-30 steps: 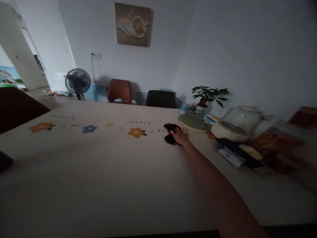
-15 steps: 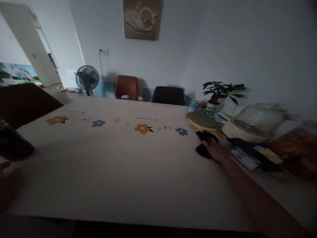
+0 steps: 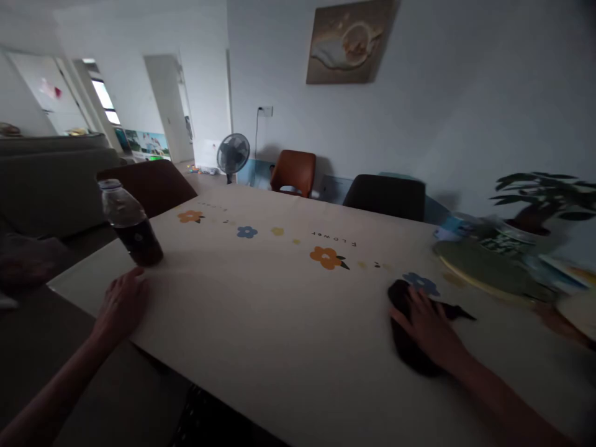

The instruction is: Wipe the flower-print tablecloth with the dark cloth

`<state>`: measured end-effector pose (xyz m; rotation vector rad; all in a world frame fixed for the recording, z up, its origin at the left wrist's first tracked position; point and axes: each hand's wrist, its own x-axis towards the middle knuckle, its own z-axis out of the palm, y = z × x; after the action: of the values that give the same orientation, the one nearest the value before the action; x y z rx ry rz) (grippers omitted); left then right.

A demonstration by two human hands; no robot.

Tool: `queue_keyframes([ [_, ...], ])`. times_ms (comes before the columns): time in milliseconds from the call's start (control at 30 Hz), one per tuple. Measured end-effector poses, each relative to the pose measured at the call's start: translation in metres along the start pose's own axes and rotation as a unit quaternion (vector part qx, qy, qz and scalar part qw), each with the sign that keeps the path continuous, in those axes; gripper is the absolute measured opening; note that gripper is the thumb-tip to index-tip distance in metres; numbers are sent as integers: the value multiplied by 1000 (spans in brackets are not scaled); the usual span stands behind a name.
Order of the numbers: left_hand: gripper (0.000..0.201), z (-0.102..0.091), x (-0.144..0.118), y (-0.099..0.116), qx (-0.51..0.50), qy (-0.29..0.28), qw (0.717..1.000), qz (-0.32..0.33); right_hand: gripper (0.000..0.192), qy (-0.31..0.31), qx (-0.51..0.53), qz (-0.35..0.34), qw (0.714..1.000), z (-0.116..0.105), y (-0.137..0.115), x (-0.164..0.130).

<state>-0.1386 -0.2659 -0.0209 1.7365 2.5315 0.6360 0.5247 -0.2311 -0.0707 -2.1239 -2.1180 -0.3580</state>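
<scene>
My right hand [image 3: 431,329] presses down on a black cloth [image 3: 410,357] at the right side of the table, its fingers curled over the cloth. The cloth is bunched, and a thin end of it sticks out to the right beside a blue printed flower. On the table's left side, my left hand [image 3: 123,304] rests open on the surface with nothing in it. Just beyond its fingertips a clear plastic bottle [image 3: 130,226] with a dark label stands on the table, looking tilted in the wide view. Beneath all of these lies a pale tablecloth [image 3: 261,310] printed with flowers.
At the right are a round green mat [image 3: 484,270], a potted plant [image 3: 526,217] and a blue-white container [image 3: 454,226]. Beyond the table stand a brown chair [image 3: 293,171], a dark chair [image 3: 384,195] and a fan [image 3: 233,153]. Another chair [image 3: 151,183] stands at the left.
The view has swung left, bringing the bottle and my left hand fully into sight. My right hand has drawn the black cloth nearer to me, away from the items at the right.
</scene>
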Motion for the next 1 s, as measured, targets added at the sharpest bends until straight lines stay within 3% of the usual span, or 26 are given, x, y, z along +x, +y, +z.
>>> queue_keyframes([
  [133,56,0,-3,1,-13,6,1000,24,94,-58,-8,-75,995,-12,-66,38],
  [333,56,9,0,-5,-40,48,998,19,80,-62,52,-161,984,-34,-175,83],
  [467,54,13,1,-9,-59,88,994,31,77,-97,82,-188,974,-46,-242,112],
  [600,57,12,0,-7,-61,84,994,24,75,-99,106,-202,969,-48,-301,139],
  [833,55,9,0,-3,-89,86,992,11,71,-76,154,-206,963,-52,-402,159],
  [1000,59,7,0,-1,-76,73,994,-3,73,-93,190,-244,946,-62,-461,162],
])
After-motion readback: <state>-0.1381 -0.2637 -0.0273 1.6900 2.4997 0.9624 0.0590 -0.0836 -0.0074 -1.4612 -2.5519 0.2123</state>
